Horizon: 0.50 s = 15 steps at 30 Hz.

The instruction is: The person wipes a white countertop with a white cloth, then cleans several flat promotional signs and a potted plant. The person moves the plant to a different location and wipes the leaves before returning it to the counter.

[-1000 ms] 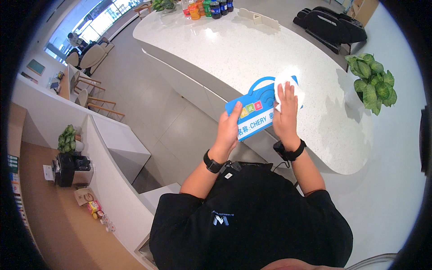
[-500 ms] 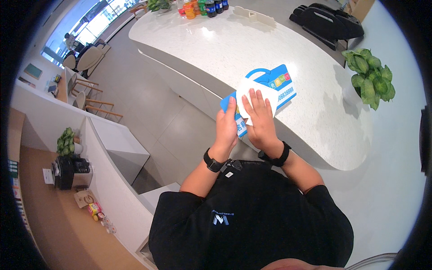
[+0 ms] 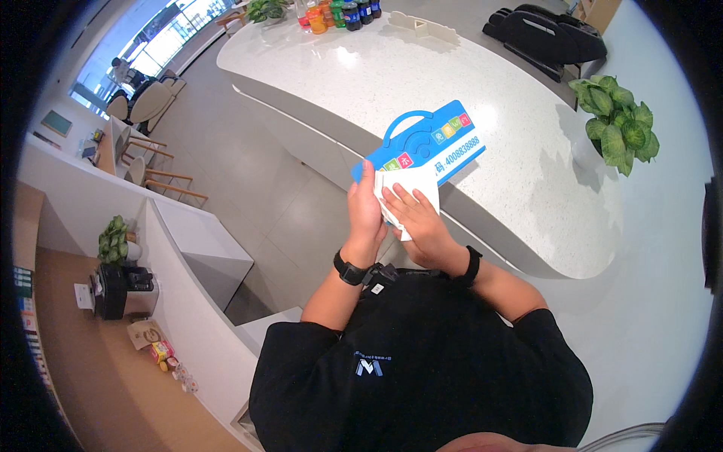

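Observation:
A flat blue sign [image 3: 422,142] with a curved arch along its top, coloured squares and a white printed strip lies tilted over the near edge of the white counter. My left hand [image 3: 366,215] grips its left end, thumb on the front face and fingers hidden behind. Over the lower left part of the sign, my right hand [image 3: 423,224] presses a folded white tissue or cloth [image 3: 422,181], fingers laid over it and thumb out of sight. The tissue covers part of the printed strip.
The curved white counter [image 3: 527,181] carries bottled drinks [image 3: 339,15], a beige holder [image 3: 423,29] and a potted plant [image 3: 617,128]. At the left, a low partition [image 3: 181,309] borders a brown worktop with a black machine [image 3: 113,290]. A black massage chair [image 3: 542,36] stands beyond.
My right hand and the tissue have slid down and left across the sign, uncovering its middle and more printing. My left hand, still gripping the sign, has shifted slightly left.

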Motion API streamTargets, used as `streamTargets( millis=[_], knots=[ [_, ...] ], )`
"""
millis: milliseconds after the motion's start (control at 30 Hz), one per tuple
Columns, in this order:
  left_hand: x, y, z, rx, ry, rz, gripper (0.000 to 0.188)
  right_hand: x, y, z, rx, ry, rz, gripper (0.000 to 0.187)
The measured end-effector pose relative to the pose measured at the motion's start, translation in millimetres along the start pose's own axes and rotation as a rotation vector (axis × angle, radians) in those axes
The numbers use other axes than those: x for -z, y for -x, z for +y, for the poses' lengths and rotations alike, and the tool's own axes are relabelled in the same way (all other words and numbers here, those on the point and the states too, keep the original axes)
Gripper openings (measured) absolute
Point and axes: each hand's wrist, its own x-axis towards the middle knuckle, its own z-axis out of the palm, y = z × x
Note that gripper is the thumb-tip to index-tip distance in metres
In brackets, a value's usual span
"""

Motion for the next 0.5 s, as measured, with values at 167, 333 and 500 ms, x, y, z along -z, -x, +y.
streamTargets(
  millis=[167,333,500],
  knots=[
    [7,-6,-13,-0.078,-0.072,0.04,0.045,8,13,11,-0.05,-0.355,-0.103,0.047],
    [11,-8,-20,-0.16,-0.163,0.122,0.04,52,31,41,-0.67,-0.928,-0.285,0.044],
    [10,5,-7,-0.152,-0.171,0.128,0.041,91,59,100,-0.891,-1.186,0.433,0.05]
  ],
)
